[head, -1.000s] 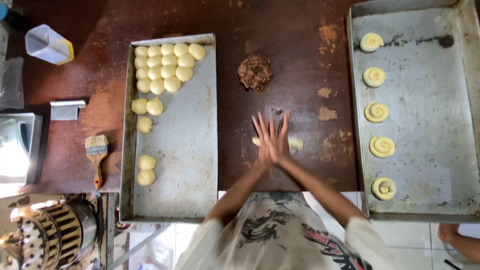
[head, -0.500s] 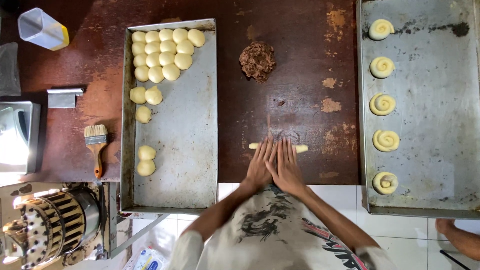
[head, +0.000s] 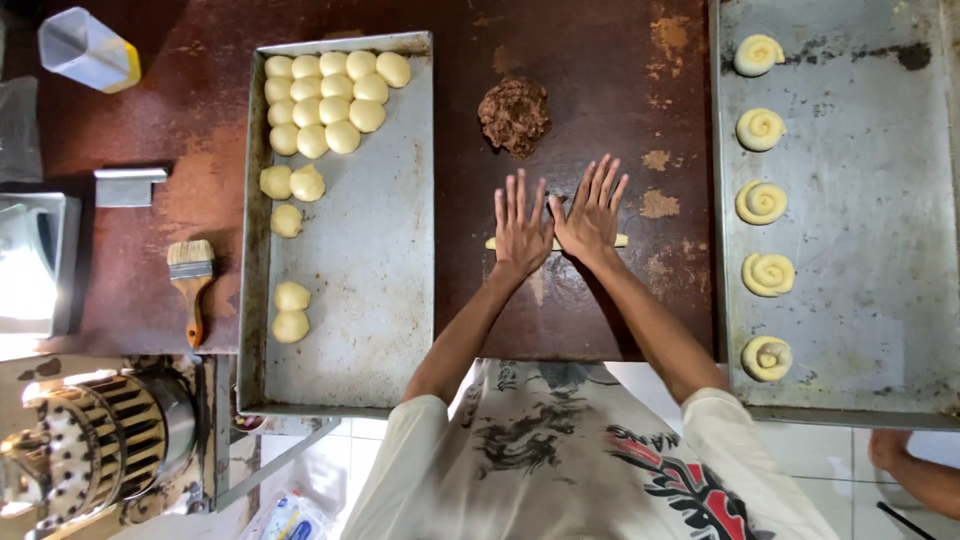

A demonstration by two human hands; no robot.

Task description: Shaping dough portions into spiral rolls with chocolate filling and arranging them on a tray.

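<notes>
My left hand (head: 521, 225) and my right hand (head: 591, 212) lie flat side by side, fingers spread, pressing on a thin pale dough rope (head: 620, 241) on the dark brown table (head: 590, 320). Only the rope's two ends stick out from under my palms. A lump of brown filling (head: 514, 114) sits just beyond my fingertips. To the left, a metal tray (head: 370, 260) holds several round dough balls (head: 328, 100). To the right, another metal tray (head: 860, 250) carries a column of coiled dough spirals (head: 761, 202).
A pastry brush (head: 190, 285), a metal scraper (head: 128, 186) and a clear measuring cup (head: 87, 50) lie at the table's left. A scale (head: 30, 262) sits at the left edge, a caged machine (head: 95, 450) below it. Another person's arm (head: 915, 470) shows at bottom right.
My hands rolled back toward me, then forward again, now spread apart on the dough. The dough piece has lengthened into a thin rope.
</notes>
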